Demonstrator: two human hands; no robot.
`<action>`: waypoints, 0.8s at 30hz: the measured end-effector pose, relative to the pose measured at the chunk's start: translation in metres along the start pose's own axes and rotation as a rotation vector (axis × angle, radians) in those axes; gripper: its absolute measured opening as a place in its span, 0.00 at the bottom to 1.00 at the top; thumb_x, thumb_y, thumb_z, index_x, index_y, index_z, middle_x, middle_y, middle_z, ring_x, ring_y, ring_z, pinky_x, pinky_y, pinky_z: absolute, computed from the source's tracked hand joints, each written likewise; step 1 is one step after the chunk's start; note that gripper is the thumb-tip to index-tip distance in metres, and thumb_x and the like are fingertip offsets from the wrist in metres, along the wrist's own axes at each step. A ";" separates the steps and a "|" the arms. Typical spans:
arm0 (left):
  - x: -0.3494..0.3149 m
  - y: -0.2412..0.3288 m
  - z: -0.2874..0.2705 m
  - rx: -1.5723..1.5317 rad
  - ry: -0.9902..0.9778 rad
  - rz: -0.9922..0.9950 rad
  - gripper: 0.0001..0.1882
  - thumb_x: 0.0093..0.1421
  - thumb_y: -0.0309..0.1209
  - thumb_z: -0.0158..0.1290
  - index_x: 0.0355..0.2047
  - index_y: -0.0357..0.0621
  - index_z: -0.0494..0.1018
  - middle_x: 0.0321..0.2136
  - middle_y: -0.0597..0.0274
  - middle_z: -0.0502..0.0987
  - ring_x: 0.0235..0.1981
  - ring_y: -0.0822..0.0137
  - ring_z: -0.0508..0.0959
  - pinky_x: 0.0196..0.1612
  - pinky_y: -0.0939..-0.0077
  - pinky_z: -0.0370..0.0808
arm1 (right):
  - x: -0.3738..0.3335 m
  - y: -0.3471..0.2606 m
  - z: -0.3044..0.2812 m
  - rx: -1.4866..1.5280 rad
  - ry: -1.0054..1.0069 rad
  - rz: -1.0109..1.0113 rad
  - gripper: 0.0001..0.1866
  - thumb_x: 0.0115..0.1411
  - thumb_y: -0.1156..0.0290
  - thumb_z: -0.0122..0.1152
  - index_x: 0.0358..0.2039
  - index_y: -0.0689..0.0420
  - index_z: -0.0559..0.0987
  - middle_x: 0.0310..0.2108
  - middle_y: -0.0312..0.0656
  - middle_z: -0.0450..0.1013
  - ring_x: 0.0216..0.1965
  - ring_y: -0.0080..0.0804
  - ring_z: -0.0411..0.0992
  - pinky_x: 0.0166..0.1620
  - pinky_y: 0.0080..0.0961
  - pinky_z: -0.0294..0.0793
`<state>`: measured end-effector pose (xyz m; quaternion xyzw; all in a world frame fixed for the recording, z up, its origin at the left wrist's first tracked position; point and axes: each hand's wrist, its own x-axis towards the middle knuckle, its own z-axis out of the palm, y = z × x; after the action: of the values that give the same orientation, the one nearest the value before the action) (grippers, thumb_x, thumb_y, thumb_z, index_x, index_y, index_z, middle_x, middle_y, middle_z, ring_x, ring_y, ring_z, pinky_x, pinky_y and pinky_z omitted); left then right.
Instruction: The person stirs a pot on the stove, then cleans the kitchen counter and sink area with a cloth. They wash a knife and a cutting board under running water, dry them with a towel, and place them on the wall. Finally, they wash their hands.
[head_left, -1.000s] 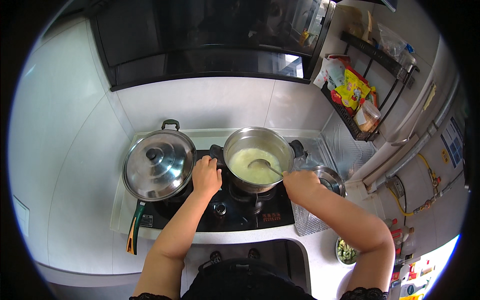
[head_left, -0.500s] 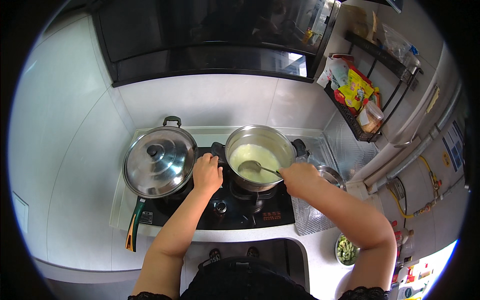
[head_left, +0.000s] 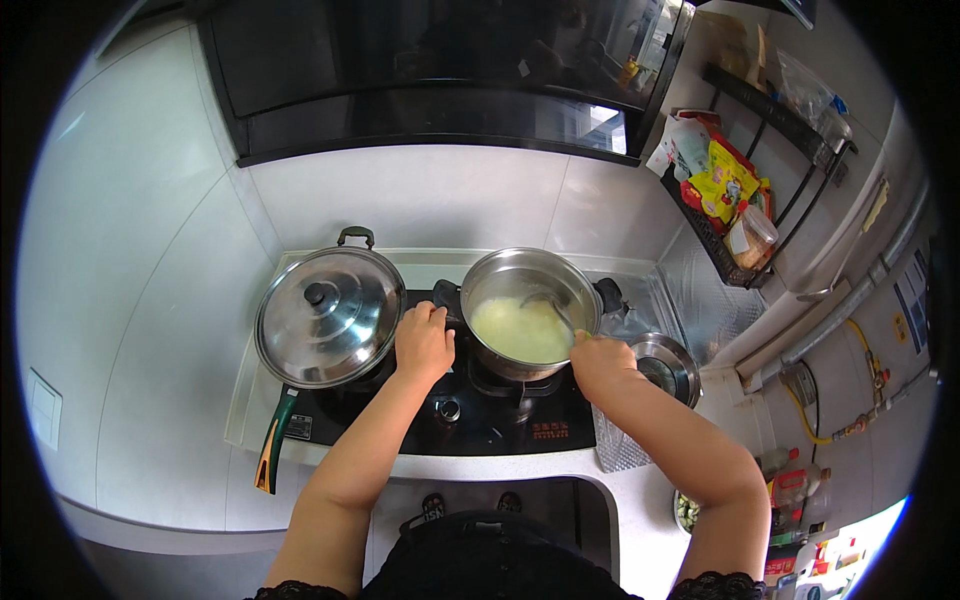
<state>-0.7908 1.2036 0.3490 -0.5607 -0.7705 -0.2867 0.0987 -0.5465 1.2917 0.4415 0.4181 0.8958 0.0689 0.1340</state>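
A steel pot with a pale, cream-coloured liquid in it stands on the right burner. My right hand, at the pot's right front rim, is closed round the handle of a metal ladle. The ladle slants into the pot, its bowl toward the far side and partly sunk in the liquid. My left hand has its fingers curled at the pot's black left handle; the fingertips are partly hidden there.
A lidded pan with a green handle stands on the left burner of the black stove. Right of the pot lies a steel bowl. A bowl of chopped green pieces is half hidden by my right arm. Above right hangs a rack with packets.
The ladle's bowl has swung from the pot's near left to its far side. My right hand has shifted slightly, while my left stays at the pot's handle. The view has shifted a little.
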 end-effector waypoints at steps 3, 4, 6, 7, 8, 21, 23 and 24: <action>-0.003 -0.004 -0.002 0.023 -0.002 -0.020 0.19 0.51 0.30 0.59 0.44 0.37 0.74 0.43 0.53 0.71 0.45 0.52 0.72 0.49 0.61 0.70 | -0.015 -0.001 -0.031 -0.041 -0.080 -0.078 0.12 0.52 0.75 0.58 0.38 0.58 0.81 0.40 0.45 0.77 0.42 0.44 0.77 0.39 0.36 0.79; -0.003 -0.003 -0.003 0.026 -0.002 -0.020 0.19 0.51 0.30 0.59 0.44 0.37 0.74 0.43 0.53 0.71 0.45 0.52 0.72 0.49 0.61 0.70 | -0.020 -0.001 -0.042 -0.049 -0.123 -0.092 0.11 0.51 0.75 0.59 0.37 0.58 0.81 0.39 0.44 0.77 0.41 0.44 0.77 0.39 0.36 0.79; -0.003 -0.003 -0.002 0.028 0.004 -0.009 0.19 0.51 0.30 0.59 0.44 0.37 0.74 0.43 0.54 0.71 0.45 0.52 0.72 0.48 0.61 0.70 | -0.027 -0.001 -0.061 -0.071 -0.178 -0.144 0.11 0.50 0.76 0.59 0.35 0.57 0.82 0.37 0.44 0.78 0.40 0.44 0.78 0.39 0.37 0.79; -0.003 -0.003 -0.001 0.030 0.007 -0.004 0.19 0.51 0.30 0.59 0.43 0.37 0.74 0.42 0.54 0.71 0.45 0.53 0.72 0.48 0.61 0.70 | -0.030 0.000 -0.069 -0.086 -0.187 -0.181 0.11 0.50 0.77 0.59 0.35 0.58 0.82 0.36 0.45 0.78 0.40 0.44 0.78 0.38 0.38 0.79; -0.003 -0.004 -0.001 0.033 0.006 -0.003 0.19 0.51 0.30 0.59 0.43 0.37 0.74 0.42 0.54 0.71 0.45 0.52 0.72 0.48 0.61 0.70 | -0.032 0.000 -0.076 -0.101 -0.197 -0.220 0.11 0.49 0.77 0.58 0.35 0.58 0.82 0.35 0.46 0.78 0.39 0.45 0.78 0.38 0.38 0.79; -0.003 -0.004 0.002 0.012 0.032 0.011 0.19 0.50 0.29 0.59 0.43 0.36 0.74 0.42 0.53 0.71 0.44 0.52 0.72 0.47 0.62 0.70 | -0.008 -0.024 -0.043 0.108 -0.065 -0.160 0.12 0.54 0.73 0.56 0.40 0.61 0.78 0.37 0.49 0.78 0.39 0.45 0.78 0.39 0.36 0.78; -0.004 -0.005 0.001 0.013 0.034 0.008 0.19 0.50 0.30 0.59 0.43 0.36 0.74 0.42 0.53 0.71 0.44 0.52 0.72 0.48 0.62 0.70 | -0.002 -0.028 -0.029 0.130 -0.029 -0.121 0.15 0.55 0.72 0.57 0.43 0.63 0.75 0.38 0.50 0.77 0.39 0.45 0.78 0.40 0.36 0.79; -0.004 -0.005 0.001 0.013 0.038 0.007 0.19 0.50 0.30 0.59 0.43 0.36 0.74 0.42 0.53 0.71 0.44 0.52 0.72 0.48 0.62 0.70 | 0.001 -0.028 -0.024 0.125 -0.023 -0.110 0.16 0.56 0.72 0.56 0.44 0.63 0.73 0.38 0.51 0.77 0.39 0.44 0.78 0.40 0.35 0.79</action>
<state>-0.7939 1.1998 0.3448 -0.5571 -0.7685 -0.2917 0.1180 -0.5752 1.2741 0.4573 0.3764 0.9184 0.0005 0.1217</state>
